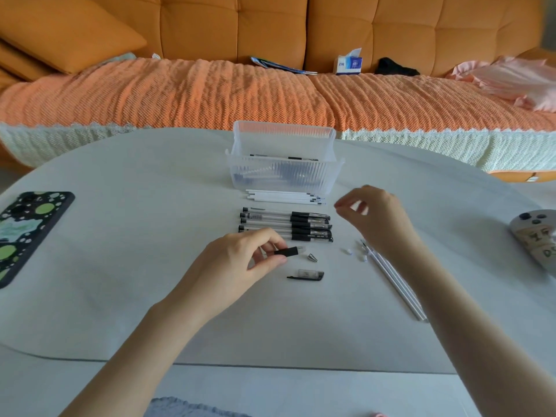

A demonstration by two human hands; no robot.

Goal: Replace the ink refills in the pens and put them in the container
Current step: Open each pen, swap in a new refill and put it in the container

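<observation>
Mid-swap, one pen opened.
Pinching the barrel [288,252] in the left hand [240,261]; holding the right hand [376,216] raised, loosely curled, grip impossible to tell. Next, likely: reaching far for a fresh refill [279,196] beside the container [282,176].

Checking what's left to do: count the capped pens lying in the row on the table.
4, side by side between the white refills and the left hand: farthest pen, second, third, nearest. The hand could hide another.
</observation>
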